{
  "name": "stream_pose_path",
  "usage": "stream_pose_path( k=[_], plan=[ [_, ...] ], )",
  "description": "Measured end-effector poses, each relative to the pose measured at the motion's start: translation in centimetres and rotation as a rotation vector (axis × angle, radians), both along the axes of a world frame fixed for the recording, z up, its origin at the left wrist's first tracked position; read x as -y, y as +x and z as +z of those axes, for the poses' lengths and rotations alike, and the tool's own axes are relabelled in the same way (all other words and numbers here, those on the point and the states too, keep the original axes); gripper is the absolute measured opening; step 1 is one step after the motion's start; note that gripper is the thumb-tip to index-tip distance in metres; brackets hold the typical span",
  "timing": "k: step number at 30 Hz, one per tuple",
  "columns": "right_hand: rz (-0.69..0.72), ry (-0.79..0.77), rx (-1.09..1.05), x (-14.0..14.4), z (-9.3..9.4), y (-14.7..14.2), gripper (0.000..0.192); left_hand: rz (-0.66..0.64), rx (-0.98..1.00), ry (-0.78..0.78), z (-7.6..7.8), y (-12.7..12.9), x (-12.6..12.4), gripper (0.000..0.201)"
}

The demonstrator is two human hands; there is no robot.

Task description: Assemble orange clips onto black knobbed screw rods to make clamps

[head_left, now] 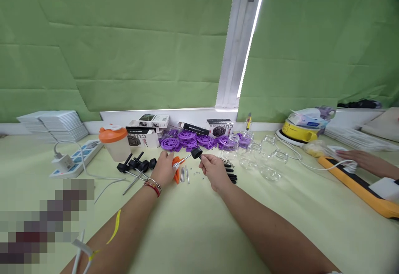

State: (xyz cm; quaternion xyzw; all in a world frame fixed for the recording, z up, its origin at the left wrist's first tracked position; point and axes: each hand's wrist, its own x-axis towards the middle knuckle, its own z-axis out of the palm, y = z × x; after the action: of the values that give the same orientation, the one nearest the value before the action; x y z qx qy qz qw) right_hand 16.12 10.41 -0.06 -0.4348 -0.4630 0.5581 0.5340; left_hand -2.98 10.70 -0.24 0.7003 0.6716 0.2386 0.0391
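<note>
My right hand (pixel 214 172) is closed in a pinch on a black knob (pixel 196 153). A thin metal rod (pixel 183 160) runs from the knob down to my left hand (pixel 164 169), whose fingers are closed around its other end, partly hidden. Just beside the left fingers lies an orange-handled tool (pixel 176 174), mostly covered. Several loose metal pins (pixel 183 174) and tiny bits lie between my hands. Left of my left hand is a pile of black knobs with metal shafts (pixel 139 166). Beyond my right hand are small springs (pixel 226 162) and black handles (pixel 231 177).
Purple wheel-shaped parts (pixel 187 138) and printed boxes (pixel 143 137) line the back. Clear glass jars (pixel 249 157) stand right. A shaker cup (pixel 114 144) and power strip (pixel 77 157) are left. At far right, another person's hand (pixel 358 157) is near an orange-and-black bar (pixel 349 182).
</note>
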Motion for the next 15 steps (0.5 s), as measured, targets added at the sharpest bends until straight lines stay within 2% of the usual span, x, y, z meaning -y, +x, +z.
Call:
stream_pose_path(
  k=[4, 6, 8, 10, 12, 15],
  plan=[
    [-0.018, 0.029, -0.010, 0.1, -0.5, -0.2, 0.032, -0.026, -0.060, 0.102, 1.0, 0.1, 1.1, 0.054],
    [-0.014, 0.036, -0.013, 0.2, -0.5, -0.2, 0.032, -0.115, -0.113, 0.150, 2.0, 0.3, 2.1, 0.058],
    [0.029, 0.046, -0.016, 0.6, -0.3, -0.4, 0.032, -0.251, -0.066, 0.057, 3.0, 0.8, 2.9, 0.068],
    [0.094, 0.068, -0.026, 1.1, -0.1, -0.6, 0.034, -0.306, 0.037, -0.075, 3.7, 1.2, 3.5, 0.063],
    [0.134, 0.090, -0.046, 1.7, 0.1, -0.9, 0.039, -0.223, 0.063, -0.091, 4.3, 1.1, 3.4, 0.056],
    [0.155, 0.083, -0.014, 2.4, -0.2, -1.1, 0.043, 0.086, 0.007, 0.011, 4.6, -0.8, 2.6, 0.056]
  ],
)
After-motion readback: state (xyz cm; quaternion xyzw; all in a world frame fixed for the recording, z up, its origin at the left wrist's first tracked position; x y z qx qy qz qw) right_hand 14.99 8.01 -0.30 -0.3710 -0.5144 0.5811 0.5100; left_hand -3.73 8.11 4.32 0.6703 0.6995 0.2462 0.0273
